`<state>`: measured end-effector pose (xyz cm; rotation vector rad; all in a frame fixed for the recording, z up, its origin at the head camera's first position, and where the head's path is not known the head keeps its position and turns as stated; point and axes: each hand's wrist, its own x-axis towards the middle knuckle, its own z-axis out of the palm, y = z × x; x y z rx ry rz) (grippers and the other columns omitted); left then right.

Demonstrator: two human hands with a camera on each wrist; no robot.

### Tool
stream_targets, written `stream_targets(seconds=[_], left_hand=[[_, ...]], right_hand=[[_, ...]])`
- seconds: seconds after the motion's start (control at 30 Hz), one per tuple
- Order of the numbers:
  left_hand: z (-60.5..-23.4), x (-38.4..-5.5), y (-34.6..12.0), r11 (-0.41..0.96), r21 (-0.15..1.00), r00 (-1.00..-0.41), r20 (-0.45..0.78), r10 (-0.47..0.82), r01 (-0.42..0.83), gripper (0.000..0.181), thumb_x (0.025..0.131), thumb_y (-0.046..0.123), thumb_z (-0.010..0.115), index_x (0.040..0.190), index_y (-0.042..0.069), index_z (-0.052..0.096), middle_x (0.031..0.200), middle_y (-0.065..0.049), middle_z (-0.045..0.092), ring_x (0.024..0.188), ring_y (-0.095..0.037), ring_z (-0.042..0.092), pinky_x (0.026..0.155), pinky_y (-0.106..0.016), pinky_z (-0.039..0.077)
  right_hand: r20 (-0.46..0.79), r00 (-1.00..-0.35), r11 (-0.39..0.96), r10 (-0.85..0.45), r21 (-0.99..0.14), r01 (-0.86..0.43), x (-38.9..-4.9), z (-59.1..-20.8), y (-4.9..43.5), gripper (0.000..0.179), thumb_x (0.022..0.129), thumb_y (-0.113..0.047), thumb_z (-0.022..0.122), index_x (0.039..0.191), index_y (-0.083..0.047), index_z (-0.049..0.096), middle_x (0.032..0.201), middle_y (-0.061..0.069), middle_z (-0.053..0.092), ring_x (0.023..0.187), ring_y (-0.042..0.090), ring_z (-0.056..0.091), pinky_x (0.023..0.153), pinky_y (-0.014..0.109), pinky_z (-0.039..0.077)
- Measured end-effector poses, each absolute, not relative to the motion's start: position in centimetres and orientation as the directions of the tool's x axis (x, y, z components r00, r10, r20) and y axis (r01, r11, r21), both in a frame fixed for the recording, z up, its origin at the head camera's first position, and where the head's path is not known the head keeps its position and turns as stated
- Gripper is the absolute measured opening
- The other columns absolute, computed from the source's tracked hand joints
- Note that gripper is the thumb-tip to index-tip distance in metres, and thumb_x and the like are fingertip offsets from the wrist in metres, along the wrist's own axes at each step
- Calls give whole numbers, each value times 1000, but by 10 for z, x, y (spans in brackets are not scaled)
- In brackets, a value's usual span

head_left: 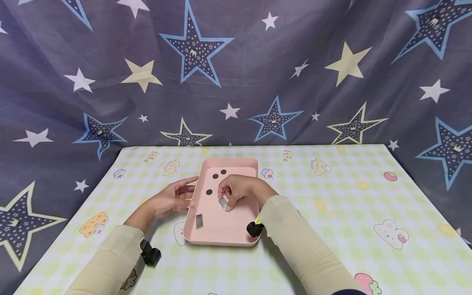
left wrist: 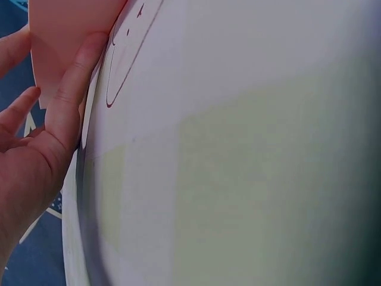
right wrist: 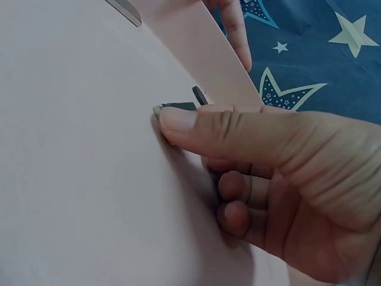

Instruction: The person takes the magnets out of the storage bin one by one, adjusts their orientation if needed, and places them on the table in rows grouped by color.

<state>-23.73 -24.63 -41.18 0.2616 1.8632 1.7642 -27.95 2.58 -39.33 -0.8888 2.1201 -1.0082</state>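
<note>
A small silver plate (head_left: 223, 203) is pinched between the thumb and forefinger of your right hand (head_left: 239, 190), its other fingers curled in toward the palm. You hold the plate over the middle of a pink tray (head_left: 225, 233), a shallow rectangle with rounded corners and raised walls, its short side toward you. Inside the tray, three flat black discs (head_left: 209, 191) lie toward the far left, two close together and one a little nearer you. A second silver plate (head_left: 199, 221) lies flat near the tray's left wall, closer to you. Your left hand (head_left: 171, 200) is at the outside of that left wall, its fingers spread apart and extended, with the thumb touching the wall. Both your forearms wear cream sleeves (head_left: 306, 241), and a small black device (head_left: 150, 255) sits at each wrist. Under the tray is a tablecloth (head_left: 332, 217) in pale green and white checks, printed with cartoon animals, strawberries and cupcakes. Behind the table hangs a dark blue-grey curtain (head_left: 243, 78) patterned with white, cream and blue-edged stars.
</note>
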Motion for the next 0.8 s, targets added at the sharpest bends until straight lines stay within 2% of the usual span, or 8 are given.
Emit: stream_targets(seconds=[0.23,0.5,0.8], left_hand=[[-413,-238,-246,120,967,-827,-255,501,-226,87,85,-8,66,156,8,17,149,-29,30,115,-27,56,85,-48,55],[-412,-239,-243,130,964,-830,-266,490,-232,89,85,-7,68,157,9,18,147,-29,32,113,-26,58,84,-47,55],[-415,-240,-245,126,966,-824,-258,504,-225,87,86,-8,65,157,9,17,149,-30,28,115,-25,56,86,-47,54]], right_hand=[[-241,-587,486,-773,-819,-304,-280,-394,27,35,66,8,85,92,2,62,65,1,53,53,9,44,49,18,37],[-205,-592,393,-779,-896,-207,-282,-396,35,31,71,17,75,94,5,59,72,6,57,58,12,46,50,22,38],[-154,-615,321,-774,-932,-171,-284,-399,37,16,83,14,64,94,3,62,76,9,62,64,20,63,61,33,57]])
